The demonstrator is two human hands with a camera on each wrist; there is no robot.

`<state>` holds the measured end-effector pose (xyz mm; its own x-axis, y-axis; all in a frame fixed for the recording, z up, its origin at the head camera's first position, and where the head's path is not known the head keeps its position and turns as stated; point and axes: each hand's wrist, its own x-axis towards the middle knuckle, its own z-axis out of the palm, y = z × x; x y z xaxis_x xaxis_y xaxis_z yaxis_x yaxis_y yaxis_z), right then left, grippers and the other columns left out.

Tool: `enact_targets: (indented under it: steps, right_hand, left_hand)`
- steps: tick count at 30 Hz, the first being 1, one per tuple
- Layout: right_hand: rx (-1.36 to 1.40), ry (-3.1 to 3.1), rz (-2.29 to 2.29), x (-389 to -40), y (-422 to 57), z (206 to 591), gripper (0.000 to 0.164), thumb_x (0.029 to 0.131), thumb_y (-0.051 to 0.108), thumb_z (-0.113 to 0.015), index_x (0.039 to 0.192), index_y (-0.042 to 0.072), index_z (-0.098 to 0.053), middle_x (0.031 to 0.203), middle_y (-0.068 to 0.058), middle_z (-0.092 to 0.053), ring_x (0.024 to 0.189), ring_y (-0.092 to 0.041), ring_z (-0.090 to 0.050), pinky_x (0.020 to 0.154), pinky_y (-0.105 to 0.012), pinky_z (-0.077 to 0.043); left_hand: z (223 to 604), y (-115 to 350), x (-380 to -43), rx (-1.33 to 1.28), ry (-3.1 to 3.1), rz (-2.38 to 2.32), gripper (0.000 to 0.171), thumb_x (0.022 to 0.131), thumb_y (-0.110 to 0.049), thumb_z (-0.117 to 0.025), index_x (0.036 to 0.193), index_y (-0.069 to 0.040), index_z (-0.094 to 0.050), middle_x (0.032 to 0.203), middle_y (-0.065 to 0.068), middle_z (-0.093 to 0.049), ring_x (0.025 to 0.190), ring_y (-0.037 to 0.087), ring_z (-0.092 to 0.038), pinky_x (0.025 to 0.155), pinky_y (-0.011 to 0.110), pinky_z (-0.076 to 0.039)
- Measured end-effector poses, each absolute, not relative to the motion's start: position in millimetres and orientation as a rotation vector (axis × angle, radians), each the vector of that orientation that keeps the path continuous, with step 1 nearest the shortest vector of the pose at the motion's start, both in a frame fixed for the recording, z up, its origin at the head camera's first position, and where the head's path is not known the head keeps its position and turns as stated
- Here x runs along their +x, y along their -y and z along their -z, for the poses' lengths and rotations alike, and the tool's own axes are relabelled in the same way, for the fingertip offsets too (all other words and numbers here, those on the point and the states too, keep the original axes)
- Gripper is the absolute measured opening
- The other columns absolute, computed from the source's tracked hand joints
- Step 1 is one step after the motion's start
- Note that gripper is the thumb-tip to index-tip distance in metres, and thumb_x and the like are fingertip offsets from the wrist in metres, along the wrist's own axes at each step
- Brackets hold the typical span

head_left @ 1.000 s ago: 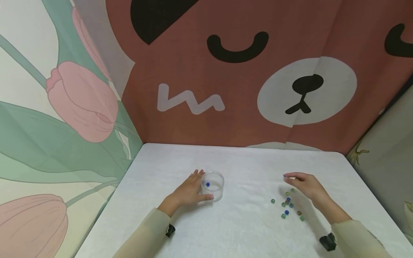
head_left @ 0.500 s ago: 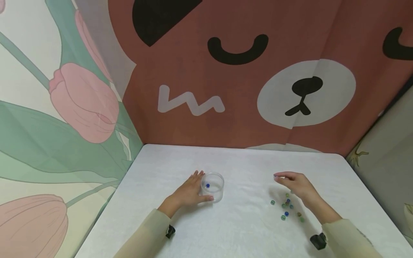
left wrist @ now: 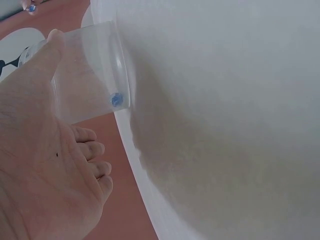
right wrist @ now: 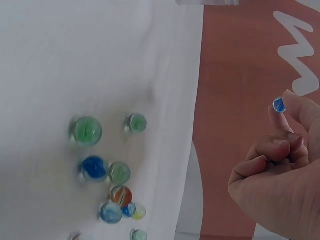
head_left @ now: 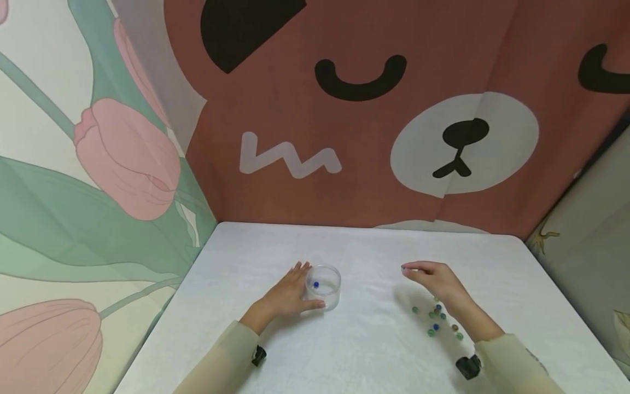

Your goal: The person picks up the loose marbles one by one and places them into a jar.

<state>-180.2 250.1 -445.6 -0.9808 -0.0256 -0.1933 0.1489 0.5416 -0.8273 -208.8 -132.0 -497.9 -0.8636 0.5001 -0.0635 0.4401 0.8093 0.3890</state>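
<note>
A clear round plastic container (head_left: 331,298) stands on the white table, with a blue marble (head_left: 316,284) inside on its floor. My left hand (head_left: 287,293) holds the container from its left side, thumb across the near wall and fingers at the far side. In the left wrist view the marble (left wrist: 116,99) shows through the container wall. Raised above the table, my right hand (head_left: 438,279) pinches a blue marble (right wrist: 279,104) between thumb and index fingertip; its other fingers curl toward the palm. The right hand is right of the container, apart from it.
Several loose glass marbles (head_left: 436,327), green, blue and brownish, lie scattered on the white table (head_left: 374,350) below the right hand. One green marble (head_left: 415,310) sits slightly left of the others. A printed bear cloth (head_left: 295,202) hangs behind the table's far edge.
My right hand has moved left across the table toward the container, carrying the pinched marble. The left hand and the container stay where they were.
</note>
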Motion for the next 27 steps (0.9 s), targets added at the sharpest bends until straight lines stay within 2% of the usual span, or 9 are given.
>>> enact_targets:
  steps: [19,23,27]
  right_hand:
    - [0.103,-2.478,1.606,-190.7,-211.4,444.8,0.057,0.091,0.053,-0.071,0.132,0.013,-0.069,0.14,-0.011,-0.062,0.133,-0.034,-0.053,0.113,-0.06,-0.04]
    - [0.064,-2.47,1.623,-193.6,-201.9,448.1,0.056,0.092,0.052,-0.071,0.131,0.012,-0.069,0.139,-0.01,-0.063,0.132,-0.033,-0.054,0.112,-0.058,-0.041]
    - [0.047,-2.491,1.634,-194.9,-189.7,452.2,0.048,0.092,0.048,-0.072,0.126,0.013,-0.072,0.135,-0.01,-0.066,0.127,-0.031,-0.058,0.109,-0.057,-0.044]
  left_hand:
    - [499.2,132.0,-210.0,0.749,-2.843,-0.53,0.113,0.086,-0.078,-0.056,0.16,-0.001,-0.022,0.168,0.013,-0.019,0.157,0.03,-0.011,0.128,0.043,-0.015]
    - [500.7,132.0,-210.7,0.76,-2.851,-0.525,0.112,0.086,-0.078,-0.056,0.16,0.0,-0.023,0.168,0.014,-0.019,0.156,0.03,-0.012,0.128,0.043,-0.017]
    - [500.5,132.7,-209.3,0.762,-2.853,-0.518,0.111,0.086,-0.077,-0.057,0.16,0.0,-0.023,0.168,0.015,-0.019,0.156,0.029,-0.012,0.128,0.042,-0.016]
